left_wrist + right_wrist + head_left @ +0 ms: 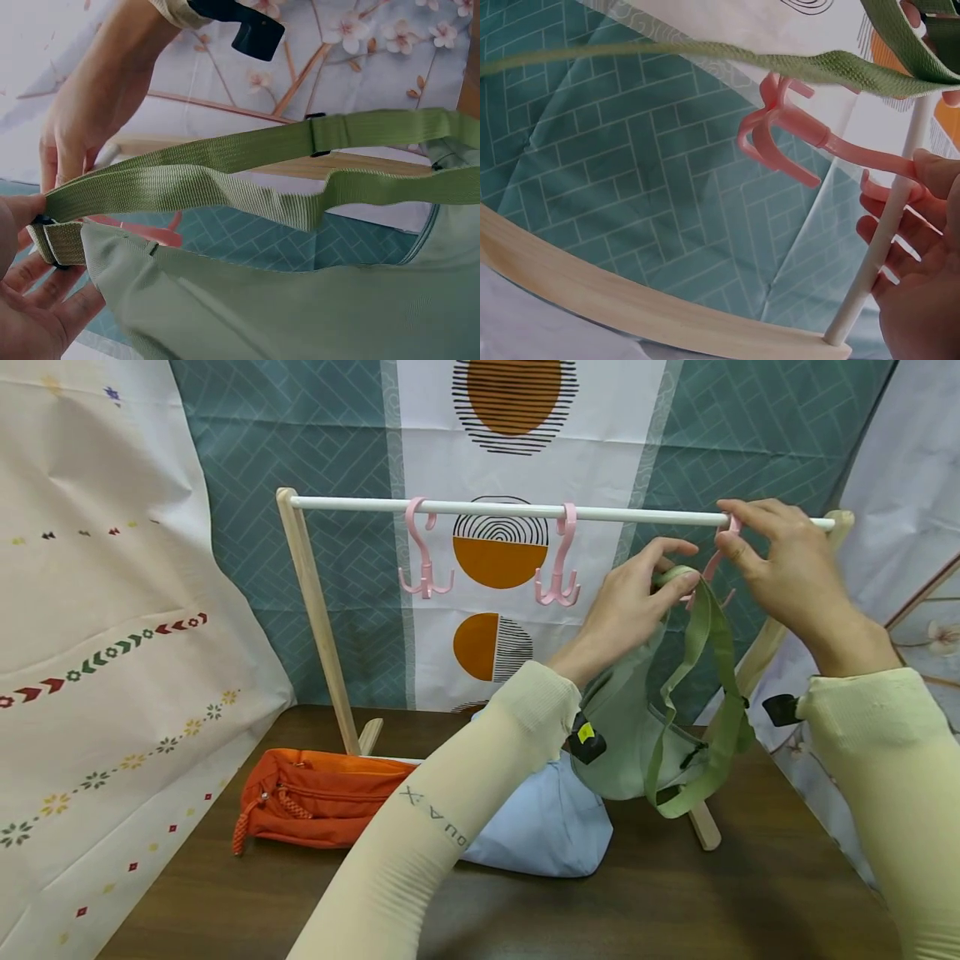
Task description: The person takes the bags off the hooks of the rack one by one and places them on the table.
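My left hand point(633, 593) pinches the green webbing strap point(157, 191) of a pale green bag point(626, 718) near its top end. The bag hangs from that hand in front of the rack's right side, its strap looping down. My right hand point(795, 568) holds the upper part of a pink multi-prong hook point(799, 124) at the white rail point(874, 262), thumb and fingers around the hook's curve. In the right wrist view the strap passes close to the hook's prongs; whether they touch I cannot tell.
Two more pink hooks, a left one point(425, 556) and a middle one point(558, 560), hang on the rail. On the brown table point(525, 918) lie an orange-red pouch point(322, 802) and a light blue bag point(555, 827), partly behind my left arm. Wooden legs point(318, 618) support the rack.
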{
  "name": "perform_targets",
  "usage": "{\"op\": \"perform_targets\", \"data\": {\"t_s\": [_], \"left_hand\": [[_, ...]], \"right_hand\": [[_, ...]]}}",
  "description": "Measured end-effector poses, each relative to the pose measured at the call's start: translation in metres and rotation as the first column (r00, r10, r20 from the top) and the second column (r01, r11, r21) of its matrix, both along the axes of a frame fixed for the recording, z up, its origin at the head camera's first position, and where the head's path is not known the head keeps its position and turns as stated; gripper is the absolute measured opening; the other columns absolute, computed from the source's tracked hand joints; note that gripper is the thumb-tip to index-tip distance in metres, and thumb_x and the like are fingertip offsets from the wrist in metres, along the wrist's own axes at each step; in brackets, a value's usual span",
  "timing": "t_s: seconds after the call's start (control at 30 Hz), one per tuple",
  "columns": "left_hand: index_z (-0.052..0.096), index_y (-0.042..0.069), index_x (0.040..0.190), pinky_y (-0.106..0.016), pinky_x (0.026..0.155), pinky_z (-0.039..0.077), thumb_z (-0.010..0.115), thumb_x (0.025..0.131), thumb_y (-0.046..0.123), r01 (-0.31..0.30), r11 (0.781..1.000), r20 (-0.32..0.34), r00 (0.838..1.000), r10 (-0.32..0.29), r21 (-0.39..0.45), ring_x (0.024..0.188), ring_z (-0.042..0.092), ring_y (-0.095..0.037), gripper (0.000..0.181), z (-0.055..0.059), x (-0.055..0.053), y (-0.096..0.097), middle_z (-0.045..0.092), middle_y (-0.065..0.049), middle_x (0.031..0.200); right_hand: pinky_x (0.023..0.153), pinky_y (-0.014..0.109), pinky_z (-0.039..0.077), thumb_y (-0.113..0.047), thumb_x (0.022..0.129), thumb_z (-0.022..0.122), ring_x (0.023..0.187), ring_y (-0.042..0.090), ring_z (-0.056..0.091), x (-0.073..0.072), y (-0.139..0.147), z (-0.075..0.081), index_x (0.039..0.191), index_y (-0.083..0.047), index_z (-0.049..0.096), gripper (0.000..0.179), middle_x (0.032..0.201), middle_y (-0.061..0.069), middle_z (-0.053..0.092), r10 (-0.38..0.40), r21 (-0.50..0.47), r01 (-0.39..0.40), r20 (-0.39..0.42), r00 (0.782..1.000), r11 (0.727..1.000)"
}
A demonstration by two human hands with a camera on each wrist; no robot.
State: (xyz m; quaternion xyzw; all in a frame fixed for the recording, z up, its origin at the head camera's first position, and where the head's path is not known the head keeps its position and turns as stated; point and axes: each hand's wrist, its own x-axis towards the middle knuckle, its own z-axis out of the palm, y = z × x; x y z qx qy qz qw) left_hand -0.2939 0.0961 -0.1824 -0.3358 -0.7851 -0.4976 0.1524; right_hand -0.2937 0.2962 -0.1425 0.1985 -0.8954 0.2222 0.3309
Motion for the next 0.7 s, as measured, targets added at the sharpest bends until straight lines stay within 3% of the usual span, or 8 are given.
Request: {"op": "perform_targets", "data": {"t_s": [0.2, 0.43, 0.57, 0.7], "left_hand": [[0.057, 0.02, 0.141, -0.017, 0.073, 0.049, 0.061, 0.107, 0.027, 0.026, 1.0, 0.012, 1.0, -0.026, 0.017, 0.085, 0.062, -0.008, 0.035, -0.001, 0.002, -0.004, 0.067, 0.005, 0.109], [0.057, 0.017, 0.14, -0.02, 0.072, 0.047, 0.06, 0.107, 0.026, 0.044, 0.998, 0.002, 0.999, -0.044, 0.034, 0.082, 0.059, -0.012, 0.035, 0.0, 0.003, -0.011, 0.064, 0.002, 0.108], [0.057, 0.017, 0.139, -0.021, 0.071, 0.047, 0.061, 0.107, 0.025, 0.049, 0.997, -0.003, 0.999, -0.049, 0.051, 0.08, 0.058, -0.013, 0.034, 0.0, 0.003, -0.014, 0.064, 0.001, 0.108], [0.058, 0.015, 0.138, -0.021, 0.072, 0.049, 0.061, 0.106, 0.023, 0.053, 0.996, -0.016, 0.999, -0.052, 0.078, 0.08, 0.06, -0.015, 0.033, 0.0, 0.003, -0.017, 0.064, -0.001, 0.108]], "right_hand": [[0.119, 0.067, 0.023, -0.021, 0.11, 0.053, 0.146, 0.046, 0.037, 0.004, 0.0, 0.001, 0.156, -0.007, 0.048, 0.048, 0.153, 0.026, 0.049, -0.002, 0.012, 0.001, 0.022, 1.0, 1.0], [0.125, 0.059, 0.014, -0.02, 0.11, 0.053, 0.153, 0.042, 0.027, 0.008, 0.003, 0.001, 0.161, -0.011, 0.039, 0.054, 0.162, 0.021, 0.037, 0.02, -0.039, -0.018, 0.039, 0.999, 0.999], [0.123, 0.061, 0.017, -0.021, 0.11, 0.054, 0.15, 0.041, 0.029, 0.017, 0.003, -0.005, 0.161, -0.014, 0.04, 0.054, 0.162, 0.019, 0.032, 0.019, -0.125, -0.02, -0.005, 1.0, 0.992], [0.123, 0.047, 0.021, -0.019, 0.108, 0.057, 0.144, 0.028, 0.036, 0.03, 0.005, -0.016, 0.154, -0.012, 0.052, 0.047, 0.151, 0.011, 0.044, 0.014, -0.193, -0.036, -0.116, 0.993, 0.981]]}}
